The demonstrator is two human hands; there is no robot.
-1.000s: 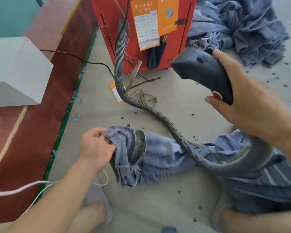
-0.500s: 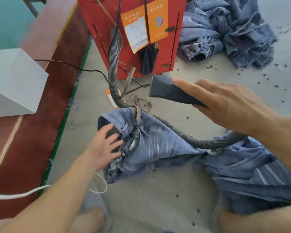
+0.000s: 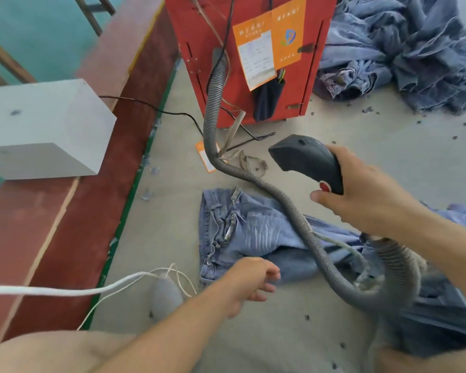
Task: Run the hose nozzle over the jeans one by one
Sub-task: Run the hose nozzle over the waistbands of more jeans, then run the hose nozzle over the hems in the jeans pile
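Head view: my left hand [image 3: 249, 281] has let go of the jeans [image 3: 253, 235] and hangs loosely curled, empty, at their near edge. My right hand [image 3: 361, 196] grips the hose nozzle [image 3: 304, 158], now lifted clear above the floor. The waistband lies flat, so 1 pass can start. The nozzle's long axis runs right to left, mouth pointing left.

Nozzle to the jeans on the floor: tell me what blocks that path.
Only its own ribbed hose lies across the jeans. The nozzle, in the right hand, is lifted above them; the left hand hovers at their near edge.
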